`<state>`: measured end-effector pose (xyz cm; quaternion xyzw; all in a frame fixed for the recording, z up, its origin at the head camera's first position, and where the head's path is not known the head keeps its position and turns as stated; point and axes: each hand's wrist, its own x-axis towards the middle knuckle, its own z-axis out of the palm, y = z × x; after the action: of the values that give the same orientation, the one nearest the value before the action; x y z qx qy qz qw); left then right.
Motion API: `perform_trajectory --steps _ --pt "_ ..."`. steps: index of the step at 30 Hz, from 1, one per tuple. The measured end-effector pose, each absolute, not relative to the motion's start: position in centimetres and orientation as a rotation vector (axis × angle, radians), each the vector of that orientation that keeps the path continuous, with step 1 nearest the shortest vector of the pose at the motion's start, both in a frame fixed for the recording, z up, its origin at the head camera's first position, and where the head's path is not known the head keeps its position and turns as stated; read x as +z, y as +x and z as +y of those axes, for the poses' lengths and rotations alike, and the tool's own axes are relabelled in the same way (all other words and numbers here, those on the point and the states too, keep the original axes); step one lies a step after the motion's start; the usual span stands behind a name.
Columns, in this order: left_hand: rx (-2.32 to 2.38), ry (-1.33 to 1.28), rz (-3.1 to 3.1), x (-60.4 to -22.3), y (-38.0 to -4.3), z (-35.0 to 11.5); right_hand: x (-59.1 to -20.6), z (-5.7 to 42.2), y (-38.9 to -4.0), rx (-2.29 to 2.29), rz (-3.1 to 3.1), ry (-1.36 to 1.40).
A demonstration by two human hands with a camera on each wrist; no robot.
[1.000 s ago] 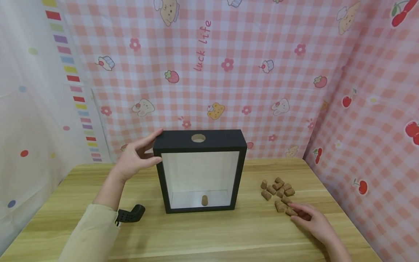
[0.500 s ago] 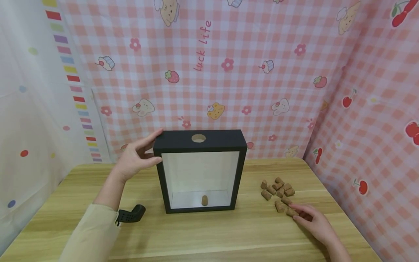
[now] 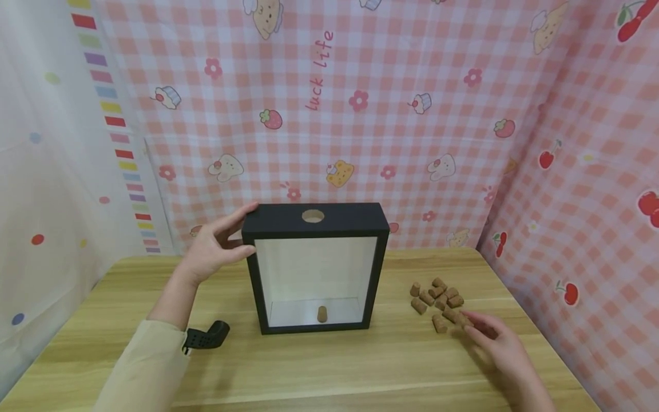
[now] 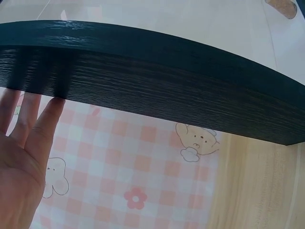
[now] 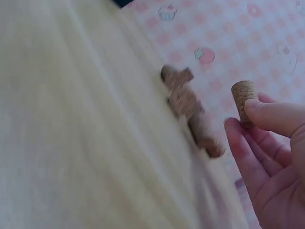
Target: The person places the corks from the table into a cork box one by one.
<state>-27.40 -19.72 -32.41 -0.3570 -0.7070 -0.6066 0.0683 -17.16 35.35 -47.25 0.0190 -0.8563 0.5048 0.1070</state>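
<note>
A black shadow box frame (image 3: 315,222) with a round hole in its top stands upright on the table, a single cork (image 3: 322,314) inside on its white floor. My left hand (image 3: 213,249) holds its upper left corner, thumb at the front edge; in the left wrist view several fingers (image 4: 44,126) reach the frame's dark side (image 4: 157,90). Between thumb and fingers my right hand (image 3: 496,340) pinches a cork (image 5: 244,100), lifted off the table. Close beside that hand lies a loose pile of several corks (image 3: 436,292).
On the wooden table (image 3: 319,377), a black perforated curved piece (image 3: 208,335) shows beside the left sleeve (image 3: 146,363). A pink checked cloth (image 3: 360,137) hangs behind the table and along its right side.
My right hand has taken a cork from the near edge of the pile and raised it slightly. The left hand and the frame have stayed in place.
</note>
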Motion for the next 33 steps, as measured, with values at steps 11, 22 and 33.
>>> perform_trajectory --steps 11,22,33 --pt "-1.804 -1.058 -2.150 -32.5 -27.5 -19.9 -43.8 33.6 -17.9 1.450 -2.470 0.211" --pt "-1.804 -1.073 -2.143 -32.5 -27.6 -19.8 -40.2 31.0 -19.4 1.428 -2.446 0.284" --pt "-1.813 -1.065 -2.142 -32.4 -27.6 -19.8 -35.9 28.3 -21.5 1.522 -2.200 0.572"
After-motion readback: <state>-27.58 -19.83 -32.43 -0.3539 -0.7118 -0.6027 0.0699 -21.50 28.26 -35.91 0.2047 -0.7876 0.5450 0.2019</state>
